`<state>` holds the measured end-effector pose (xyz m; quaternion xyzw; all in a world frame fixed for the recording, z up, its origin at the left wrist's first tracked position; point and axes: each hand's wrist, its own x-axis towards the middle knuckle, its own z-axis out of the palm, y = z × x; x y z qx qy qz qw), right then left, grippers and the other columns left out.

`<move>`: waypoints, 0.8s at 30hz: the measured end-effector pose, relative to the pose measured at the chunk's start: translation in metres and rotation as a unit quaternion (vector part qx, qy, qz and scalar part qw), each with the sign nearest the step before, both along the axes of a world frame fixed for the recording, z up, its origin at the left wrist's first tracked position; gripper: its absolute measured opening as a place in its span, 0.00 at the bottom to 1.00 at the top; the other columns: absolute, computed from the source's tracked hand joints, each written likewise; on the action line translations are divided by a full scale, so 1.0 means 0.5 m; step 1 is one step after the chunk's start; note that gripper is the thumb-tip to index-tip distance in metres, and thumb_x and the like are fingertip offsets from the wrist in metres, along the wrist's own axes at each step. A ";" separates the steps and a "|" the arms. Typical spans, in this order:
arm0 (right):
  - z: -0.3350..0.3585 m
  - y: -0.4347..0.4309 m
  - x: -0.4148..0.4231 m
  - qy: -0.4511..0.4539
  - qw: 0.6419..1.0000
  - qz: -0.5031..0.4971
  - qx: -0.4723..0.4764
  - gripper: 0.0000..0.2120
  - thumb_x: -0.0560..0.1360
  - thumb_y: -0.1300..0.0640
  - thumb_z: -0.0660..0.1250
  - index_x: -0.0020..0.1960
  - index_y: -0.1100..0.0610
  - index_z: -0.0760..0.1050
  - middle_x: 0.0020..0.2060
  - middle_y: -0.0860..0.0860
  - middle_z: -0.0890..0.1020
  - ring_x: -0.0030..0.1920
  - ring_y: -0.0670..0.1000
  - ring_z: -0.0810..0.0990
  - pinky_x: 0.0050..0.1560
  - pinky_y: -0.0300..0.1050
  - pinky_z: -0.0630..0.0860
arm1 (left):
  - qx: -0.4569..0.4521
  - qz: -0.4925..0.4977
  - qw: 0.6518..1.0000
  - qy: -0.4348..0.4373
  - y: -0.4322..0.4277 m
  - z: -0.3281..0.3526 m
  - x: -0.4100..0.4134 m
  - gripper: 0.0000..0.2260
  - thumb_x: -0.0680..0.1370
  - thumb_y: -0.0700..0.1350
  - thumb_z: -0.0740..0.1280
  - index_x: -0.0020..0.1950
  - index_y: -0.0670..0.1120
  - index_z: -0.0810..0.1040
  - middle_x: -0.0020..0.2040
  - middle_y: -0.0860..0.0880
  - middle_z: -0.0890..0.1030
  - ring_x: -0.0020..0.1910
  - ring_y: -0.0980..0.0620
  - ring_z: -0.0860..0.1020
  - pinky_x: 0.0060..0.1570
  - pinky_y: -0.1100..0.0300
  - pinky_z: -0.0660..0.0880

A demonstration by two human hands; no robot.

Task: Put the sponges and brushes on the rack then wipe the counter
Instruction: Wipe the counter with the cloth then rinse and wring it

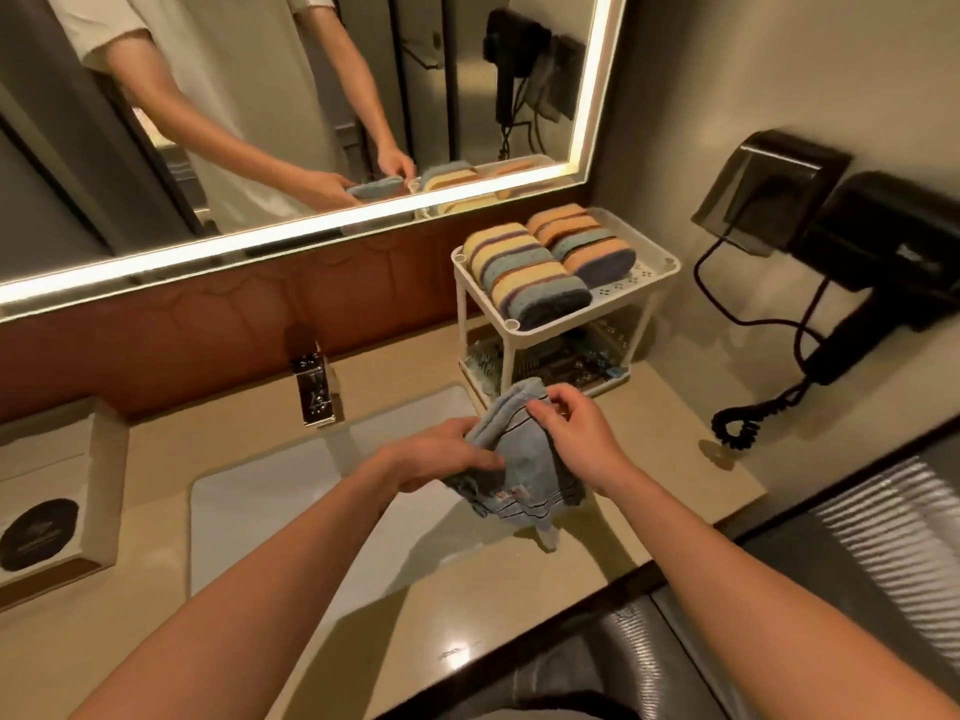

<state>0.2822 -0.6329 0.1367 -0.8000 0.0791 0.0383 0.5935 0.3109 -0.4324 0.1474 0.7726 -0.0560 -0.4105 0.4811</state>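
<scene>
Holding sponges [545, 262], perhaps brushes [550, 363]: rack [667, 265]

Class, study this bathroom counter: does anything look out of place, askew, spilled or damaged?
Nothing stands out. The sponges lie in neat rows on the rack's top shelf, with brushes below. Both hands, left and right, hold a blue cloth above the counter, which shows no spill.

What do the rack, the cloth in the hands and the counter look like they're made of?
Rack: likely white moulded plastic, matt, with a perforated shelf. Cloth: soft blue woven fabric with dark stripes, folding limply between left hand and right hand. Counter: beige polished stone or a stone-look composite, judging by its glossy reflections.
</scene>
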 end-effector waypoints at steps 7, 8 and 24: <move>-0.081 -0.184 0.015 0.006 0.998 -0.061 -0.032 0.06 0.79 0.50 0.69 0.49 0.53 0.79 0.41 0.46 0.82 0.41 0.41 0.80 0.39 0.35 0.74 | 0.017 0.034 0.999 0.020 -0.173 -0.080 0.033 0.14 0.79 0.48 0.70 0.65 0.52 0.76 0.59 0.47 0.82 0.58 0.47 0.81 0.61 0.46 0.79; -0.098 -0.208 0.017 0.006 0.997 -0.066 -0.049 0.07 0.79 0.50 0.70 0.49 0.53 0.79 0.41 0.46 0.81 0.41 0.43 0.79 0.41 0.38 0.74 | 0.017 0.037 0.999 0.027 -0.196 -0.093 0.033 0.14 0.79 0.49 0.70 0.64 0.52 0.77 0.58 0.47 0.83 0.58 0.46 0.81 0.61 0.45 0.79; -0.263 -0.360 0.054 0.087 0.996 -0.007 0.001 0.19 0.82 0.57 0.65 0.72 0.51 0.72 0.66 0.48 0.78 0.66 0.48 0.76 0.70 0.52 0.73 | 0.204 0.174 0.925 -0.269 -0.338 -0.248 0.022 0.15 0.78 0.46 0.69 0.64 0.46 0.77 0.60 0.47 0.77 0.57 0.46 0.76 0.57 0.54 0.73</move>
